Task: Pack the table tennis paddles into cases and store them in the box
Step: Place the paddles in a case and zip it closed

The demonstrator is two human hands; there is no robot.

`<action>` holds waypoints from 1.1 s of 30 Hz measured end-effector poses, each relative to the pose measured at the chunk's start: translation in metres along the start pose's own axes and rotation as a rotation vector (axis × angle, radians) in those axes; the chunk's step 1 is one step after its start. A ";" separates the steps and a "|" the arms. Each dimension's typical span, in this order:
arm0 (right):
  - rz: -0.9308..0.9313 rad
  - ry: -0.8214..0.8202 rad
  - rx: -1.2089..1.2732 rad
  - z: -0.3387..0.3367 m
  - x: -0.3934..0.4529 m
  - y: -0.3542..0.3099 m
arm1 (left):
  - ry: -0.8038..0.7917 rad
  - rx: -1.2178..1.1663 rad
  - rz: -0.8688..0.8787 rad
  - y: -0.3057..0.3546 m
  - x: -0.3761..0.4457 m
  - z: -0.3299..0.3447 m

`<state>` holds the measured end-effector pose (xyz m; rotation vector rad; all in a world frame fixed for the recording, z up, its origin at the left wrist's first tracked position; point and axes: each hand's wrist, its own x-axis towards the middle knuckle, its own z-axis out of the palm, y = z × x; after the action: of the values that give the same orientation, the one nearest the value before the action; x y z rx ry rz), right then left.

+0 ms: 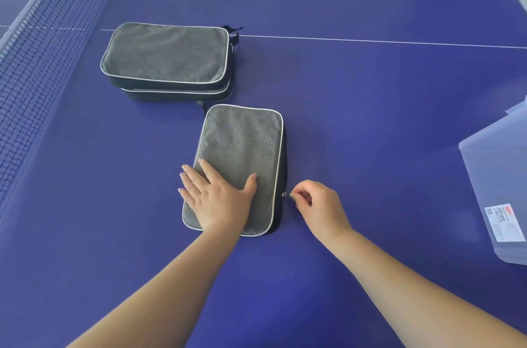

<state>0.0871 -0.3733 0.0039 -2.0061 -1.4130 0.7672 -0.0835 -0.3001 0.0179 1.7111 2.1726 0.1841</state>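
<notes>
A grey paddle case [242,142] with pale piping lies flat on the blue table tennis table [370,108], its long side pointing away from me. My left hand [219,196] presses flat on the near half of the case, fingers spread. At the case's right edge my right hand [319,205] pinches the small zipper pull [285,194]. Farther back on the left, two more grey cases [168,54] lie stacked one on the other. No paddle is visible.
A translucent plastic box [496,176] with a white label stands at the right edge of the table. The net [37,42] runs along the left. A white centre line crosses the table behind the cases.
</notes>
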 end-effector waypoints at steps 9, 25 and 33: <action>-0.039 0.015 -0.025 -0.007 0.006 0.000 | 0.014 0.102 0.244 -0.013 0.015 0.002; 0.028 0.005 0.020 -0.011 0.014 0.013 | -0.078 0.088 0.402 0.034 0.035 -0.002; 0.002 0.061 -0.011 -0.022 0.035 0.022 | -0.073 0.211 0.472 0.043 0.043 0.010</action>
<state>0.1273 -0.3489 -0.0018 -2.0223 -1.3832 0.6949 -0.0487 -0.2490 0.0140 2.2921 1.7549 0.0109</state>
